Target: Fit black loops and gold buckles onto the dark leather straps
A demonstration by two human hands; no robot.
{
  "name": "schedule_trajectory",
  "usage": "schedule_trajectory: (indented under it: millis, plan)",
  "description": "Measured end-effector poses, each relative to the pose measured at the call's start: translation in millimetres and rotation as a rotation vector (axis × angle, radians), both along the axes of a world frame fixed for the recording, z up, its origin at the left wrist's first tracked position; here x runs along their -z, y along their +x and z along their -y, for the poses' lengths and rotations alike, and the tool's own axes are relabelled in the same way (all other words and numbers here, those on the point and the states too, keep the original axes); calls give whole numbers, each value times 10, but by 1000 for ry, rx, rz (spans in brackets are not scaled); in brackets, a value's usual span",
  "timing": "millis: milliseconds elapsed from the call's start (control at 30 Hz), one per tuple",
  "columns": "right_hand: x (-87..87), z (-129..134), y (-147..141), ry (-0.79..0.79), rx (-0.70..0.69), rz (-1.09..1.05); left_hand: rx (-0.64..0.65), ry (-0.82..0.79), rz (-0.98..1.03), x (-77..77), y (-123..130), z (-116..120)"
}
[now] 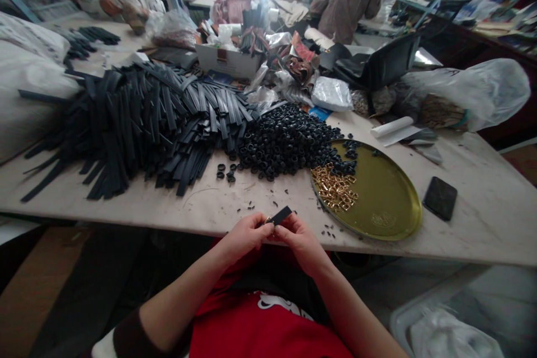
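Close together at the table's front edge, my two hands hold a short black strap (pixel 281 215) between them. My left hand (pixel 250 230) pinches its left end, where a small gold buckle (pixel 267 220) shows partly behind the fingers. The fingers of my right hand (pixel 297 231) are closed on the strap from the right. Beyond them lies a heap of small black loops (pixel 279 142). Many black straps (pixel 138 117) are piled at the left. Gold buckles (pixel 334 187) sit on the left part of a round gold-green tray (pixel 388 196).
A black phone (pixel 440 198) lies right of the tray. Farther back are a white box (pixel 226 61), plastic bags (pixel 331 94), scraps and a white roll (pixel 392 126). A large white sack (pixel 29 89) stands at the left. Other people are across the table.
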State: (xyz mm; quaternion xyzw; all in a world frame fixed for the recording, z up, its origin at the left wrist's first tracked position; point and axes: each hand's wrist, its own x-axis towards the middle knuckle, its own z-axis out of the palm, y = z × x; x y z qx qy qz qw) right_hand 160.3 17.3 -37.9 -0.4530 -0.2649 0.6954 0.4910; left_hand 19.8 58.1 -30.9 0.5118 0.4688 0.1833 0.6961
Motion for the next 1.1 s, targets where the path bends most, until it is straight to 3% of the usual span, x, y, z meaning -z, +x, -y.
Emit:
schedule_trajectory:
  millis: [333, 633, 1000, 1100]
  plan:
    - [-44, -40, -11, -67, 20, -149, 26, -22, 15, -44, -30, -39]
    - [14, -62, 43, -46, 18, -77, 111, 270, -183, -29, -36, -68]
    - [43, -111, 12, -145, -23, -191, 186, 254, -181, -89, -109, -85]
    - [5, -128, -13, -147, -29, -234, 147, 214, -155, -97, -115, -76]
